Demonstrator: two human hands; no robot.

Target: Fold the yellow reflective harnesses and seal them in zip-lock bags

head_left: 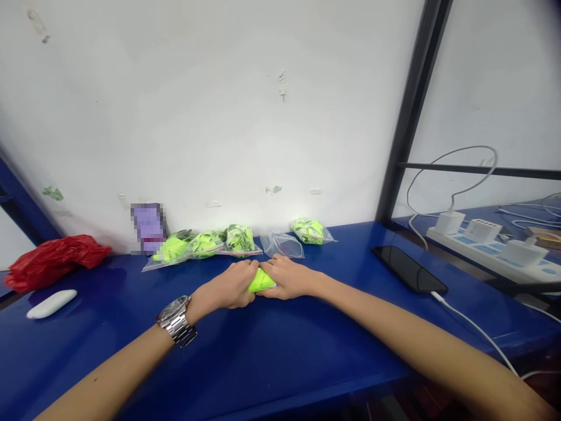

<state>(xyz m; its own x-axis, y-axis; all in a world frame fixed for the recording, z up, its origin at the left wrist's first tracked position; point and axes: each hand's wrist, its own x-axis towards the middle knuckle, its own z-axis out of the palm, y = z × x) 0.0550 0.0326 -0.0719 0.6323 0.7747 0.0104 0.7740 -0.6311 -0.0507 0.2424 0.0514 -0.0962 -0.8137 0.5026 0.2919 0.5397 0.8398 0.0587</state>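
Over the middle of the blue table, my left hand [238,285] and my right hand [288,277] are both closed around a compact bundle of neon-yellow fabric [262,282]. The hands nearly touch, and only a small part of the fabric shows between them. Just behind them lies a flat, clear zip bag [284,245] with a red seal line. Against the wall to its left sit several clear bags of similar neon-yellow fabric [240,238] with grey strips. One more filled bag [309,231] lies to its right.
A red plastic bag [56,260] and a white rounded case [51,304] lie at the left. A blurred-out phone-like object [149,227] leans on the wall. At the right are a black phone [409,269] on a white cable and a power strip [491,248] with chargers, beyond a dark metal post [409,111].
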